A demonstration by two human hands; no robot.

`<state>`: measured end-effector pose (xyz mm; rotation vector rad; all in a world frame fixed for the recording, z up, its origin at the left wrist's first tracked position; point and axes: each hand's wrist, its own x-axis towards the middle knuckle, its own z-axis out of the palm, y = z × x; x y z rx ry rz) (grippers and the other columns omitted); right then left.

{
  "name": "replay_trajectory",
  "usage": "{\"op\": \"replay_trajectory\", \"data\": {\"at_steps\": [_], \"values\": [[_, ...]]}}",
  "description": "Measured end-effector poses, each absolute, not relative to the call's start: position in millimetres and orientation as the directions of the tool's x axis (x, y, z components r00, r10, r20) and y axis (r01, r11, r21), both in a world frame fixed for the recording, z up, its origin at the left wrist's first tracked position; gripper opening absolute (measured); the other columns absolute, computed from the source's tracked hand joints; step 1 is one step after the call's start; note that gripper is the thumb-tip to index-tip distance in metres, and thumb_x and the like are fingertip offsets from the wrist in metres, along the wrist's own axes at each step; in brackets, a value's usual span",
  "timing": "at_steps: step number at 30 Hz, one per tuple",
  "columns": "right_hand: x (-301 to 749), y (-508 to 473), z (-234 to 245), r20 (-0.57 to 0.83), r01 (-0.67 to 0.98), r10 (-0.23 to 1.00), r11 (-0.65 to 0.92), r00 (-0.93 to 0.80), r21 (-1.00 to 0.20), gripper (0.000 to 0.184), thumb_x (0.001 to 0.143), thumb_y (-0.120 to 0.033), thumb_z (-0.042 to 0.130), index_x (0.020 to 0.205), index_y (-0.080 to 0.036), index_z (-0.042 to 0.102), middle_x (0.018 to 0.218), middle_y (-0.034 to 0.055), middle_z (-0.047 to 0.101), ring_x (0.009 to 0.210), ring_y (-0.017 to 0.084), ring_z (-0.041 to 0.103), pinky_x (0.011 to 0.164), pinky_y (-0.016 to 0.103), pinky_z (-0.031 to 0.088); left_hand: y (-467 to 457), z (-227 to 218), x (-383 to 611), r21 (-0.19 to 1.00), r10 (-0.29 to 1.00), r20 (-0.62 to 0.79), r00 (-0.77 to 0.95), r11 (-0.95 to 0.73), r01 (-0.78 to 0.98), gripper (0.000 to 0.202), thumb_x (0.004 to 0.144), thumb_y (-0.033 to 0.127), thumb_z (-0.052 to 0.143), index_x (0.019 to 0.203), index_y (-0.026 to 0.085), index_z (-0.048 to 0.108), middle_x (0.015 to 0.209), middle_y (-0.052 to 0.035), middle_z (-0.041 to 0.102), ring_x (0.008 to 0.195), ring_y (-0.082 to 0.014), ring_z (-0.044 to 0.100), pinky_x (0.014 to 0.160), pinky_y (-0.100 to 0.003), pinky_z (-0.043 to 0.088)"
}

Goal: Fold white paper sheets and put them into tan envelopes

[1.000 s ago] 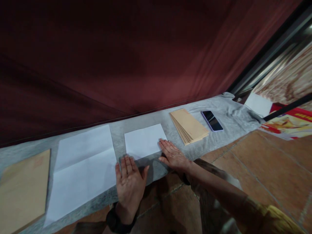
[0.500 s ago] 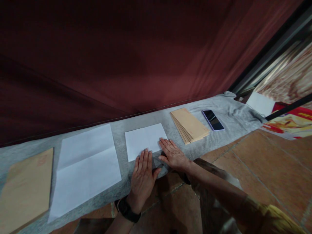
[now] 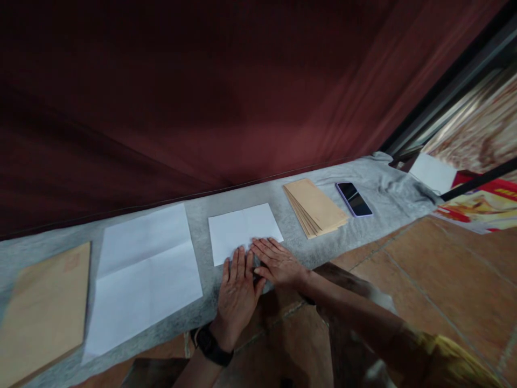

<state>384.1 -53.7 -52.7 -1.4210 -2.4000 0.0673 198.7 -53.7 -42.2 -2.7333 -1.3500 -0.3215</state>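
A folded sheet of white paper (image 3: pixel 238 226) lies flat on the grey cloth in front of me. My left hand (image 3: pixel 237 288) rests with its fingertips on the sheet's near edge, fingers stretched out. Beside it, my right hand (image 3: pixel 278 264) lies flat with its fingers on the same near edge, close to the left fingers. Both thumbs are at or very near each other. To the left, a larger white sheet (image 3: pixel 145 275) with a crease across it is spread open. A fanned stack of brown envelopes (image 3: pixel 317 207) sits to the right of the folded paper.
At the far left is a brown envelope or stack of them (image 3: pixel 48 307). A phone (image 3: pixel 354 199) lies right of the fanned envelopes. The grey cloth (image 3: pixel 388 188) covers a narrow bench against a dark red curtain (image 3: pixel 202 108). Tiled floor (image 3: pixel 444 269) shows below.
My right hand has slid left along the folded paper's near edge, toward my left hand. The left hand has hardly moved.
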Motion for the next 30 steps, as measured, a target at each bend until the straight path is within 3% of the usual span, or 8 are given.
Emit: {"op": "replay_trajectory", "data": {"at_steps": [8, 22, 30], "values": [[391.7, -56.4, -52.8, 0.254, 0.854, 0.873, 0.472, -0.417, -0.22, 0.064, 0.1, -0.043, 0.049, 0.154, -0.011, 0.033, 0.158, 0.0157, 0.035, 0.149, 0.023, 0.027, 0.122, 0.047, 0.027, -54.8, -46.0, 194.9, 0.065, 0.811, 0.232, 0.538, -0.564, 0.823, 0.069, 0.096, 0.05, 0.043, 0.147, 0.003, 0.041, 0.158, -0.0257, 0.032, 0.149, -0.0355, 0.026, 0.119, -0.057, 0.028], [408.3, -54.9, -46.6, 0.194, 0.878, 0.898, 0.431, -0.395, -0.206, 0.065, 0.101, -0.043, 0.048, 0.154, -0.009, 0.032, 0.158, 0.0168, 0.034, 0.148, 0.026, 0.031, 0.122, 0.047, 0.028, -54.9, -44.4, 189.2, 0.114, 0.851, 0.257, 0.458, -0.498, 0.86, 0.08, 0.094, 0.056, 0.043, 0.147, -0.004, 0.037, 0.154, -0.0326, 0.033, 0.147, -0.0393, 0.03, 0.116, -0.056, 0.033], [413.3, -56.1, -49.6, 0.218, 0.891, 0.905, 0.407, -0.364, -0.202, 0.069, 0.1, -0.044, 0.049, 0.156, -0.009, 0.027, 0.159, 0.018, 0.032, 0.149, 0.024, 0.027, 0.121, 0.047, 0.029, -54.9, -46.6, 185.4, 0.169, 0.862, 0.307, 0.403, -0.466, 0.868, 0.084, 0.095, 0.06, 0.038, 0.151, -0.002, 0.028, 0.154, -0.0327, 0.033, 0.147, -0.0403, 0.03, 0.114, -0.058, 0.035]]}}
